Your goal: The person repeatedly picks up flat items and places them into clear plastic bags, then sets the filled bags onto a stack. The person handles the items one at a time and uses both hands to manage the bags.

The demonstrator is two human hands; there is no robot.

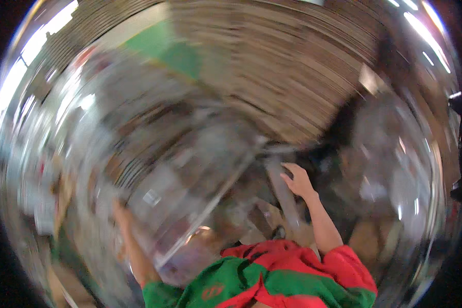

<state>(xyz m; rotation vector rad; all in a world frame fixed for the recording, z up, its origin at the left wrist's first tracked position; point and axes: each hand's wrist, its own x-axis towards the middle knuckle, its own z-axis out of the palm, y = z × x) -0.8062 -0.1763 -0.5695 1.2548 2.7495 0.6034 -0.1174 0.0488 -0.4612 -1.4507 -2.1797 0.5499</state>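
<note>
My right hand [297, 180] reaches forward with its fingers curved and the thumb apart, and I see nothing held in it. Close beside it runs a grey, strip-like bar [282, 192]; whether the hand touches it I cannot tell. Off to the left, my left hand [120, 211] is smeared by motion, so its fingers do not show. A grey surface [164, 179], also blurred, lies between the hands, with a small pale patch [151, 197] on it. The long light edge [210, 205] of that surface slants toward my body.
Tall stacks of brown, cardboard-like sheets [277, 61] rise ahead. A green patch [164, 43] shows at the far left of them. Dark, blurred shapes [339, 128] stand to the right. Brown pieces [262, 218] lie low near my body.
</note>
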